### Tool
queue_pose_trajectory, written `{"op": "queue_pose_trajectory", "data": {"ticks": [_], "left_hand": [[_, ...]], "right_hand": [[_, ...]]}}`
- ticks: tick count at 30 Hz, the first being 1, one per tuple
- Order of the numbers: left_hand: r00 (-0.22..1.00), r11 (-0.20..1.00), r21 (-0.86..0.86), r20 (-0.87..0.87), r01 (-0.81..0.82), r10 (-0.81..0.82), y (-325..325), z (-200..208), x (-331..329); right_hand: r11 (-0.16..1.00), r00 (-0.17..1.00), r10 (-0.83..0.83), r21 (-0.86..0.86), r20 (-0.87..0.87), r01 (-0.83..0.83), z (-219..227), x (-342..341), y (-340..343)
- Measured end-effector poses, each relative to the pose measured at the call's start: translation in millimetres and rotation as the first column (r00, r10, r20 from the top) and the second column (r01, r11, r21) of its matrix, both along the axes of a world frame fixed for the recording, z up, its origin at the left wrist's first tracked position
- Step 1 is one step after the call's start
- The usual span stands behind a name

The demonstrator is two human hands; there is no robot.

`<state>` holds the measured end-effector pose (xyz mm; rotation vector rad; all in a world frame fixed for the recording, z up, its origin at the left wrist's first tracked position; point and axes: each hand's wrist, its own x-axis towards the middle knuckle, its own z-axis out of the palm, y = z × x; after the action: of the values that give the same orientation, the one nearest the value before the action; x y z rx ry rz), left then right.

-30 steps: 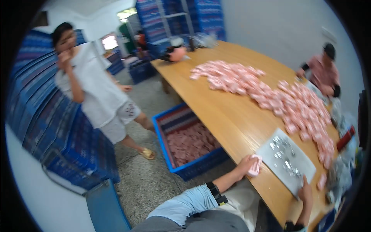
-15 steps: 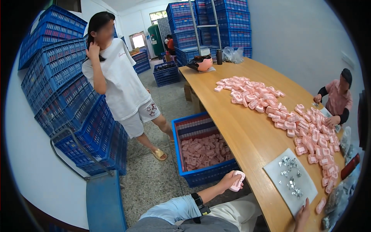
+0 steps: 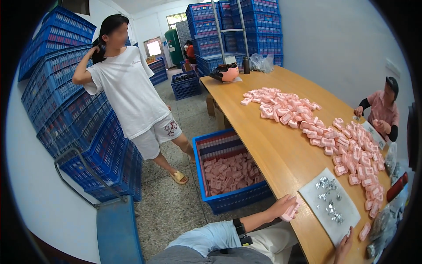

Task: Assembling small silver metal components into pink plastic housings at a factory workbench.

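Observation:
My left hand [image 3: 282, 207] is closed round a pale pink plastic shell [image 3: 290, 210], held at the near edge of the wooden table. My right hand [image 3: 344, 247] is at the near corner of a white board [image 3: 310, 193], its fingers drawn together; whatever they hold, if anything, is too small to make out. Small shiny metal pieces [image 3: 336, 216] lie scattered in clusters on the board. Beyond it, a long heap of pink plastic shells [image 3: 327, 141] stretches across the table. One loose shell [image 3: 364, 231] lies right of my right hand.
A blue crate [image 3: 233, 200] of pink shells stands on the floor left of the table [image 3: 272, 163]. A person in white [image 3: 136, 97] stands beyond it; another [image 3: 384, 110] sits across the table. Plastic bags [image 3: 384, 229] and a dark red object [image 3: 397, 188] lie at the right. Stacked crates [image 3: 70, 110] line the left.
My left hand has moved right with the pink shell, from beside the crate to the table edge. My right hand has barely moved. The seated person's hand has lifted from the heap.

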<state>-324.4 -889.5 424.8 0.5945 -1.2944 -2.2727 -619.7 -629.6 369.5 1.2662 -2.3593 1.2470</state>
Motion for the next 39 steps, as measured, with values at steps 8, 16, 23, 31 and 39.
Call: {"op": "queue_pose_trajectory", "data": {"ticks": [8, 16, 23, 31, 39], "left_hand": [[0.966, 0.923, 0.342, -0.240, 0.175, -0.094, -3, -23, -73], [0.979, 0.943, 0.264, -0.029, 0.202, -0.201, -11, -21, -75], [0.990, 0.978, 0.165, 0.045, 0.125, -0.134, -2, -24, -71], [0.989, 0.991, 0.094, 0.108, 0.095, -0.105, -4, -28, -70], [0.991, 1.000, 0.004, 0.129, 0.029, -0.029, -7, -39, -74]], "right_hand": [[0.993, 0.874, 0.098, 0.017, 0.475, -0.120, 58, 61, -38], [0.980, 0.910, 0.140, 0.079, 0.390, -0.185, 85, 122, -115], [0.946, 0.931, 0.208, 0.181, 0.300, -0.269, 84, 145, -133], [0.891, 0.978, 0.170, 0.406, 0.117, -0.204, 91, 154, -140], [0.843, 0.978, 0.203, 0.502, 0.036, -0.194, 97, 159, -142]]}}
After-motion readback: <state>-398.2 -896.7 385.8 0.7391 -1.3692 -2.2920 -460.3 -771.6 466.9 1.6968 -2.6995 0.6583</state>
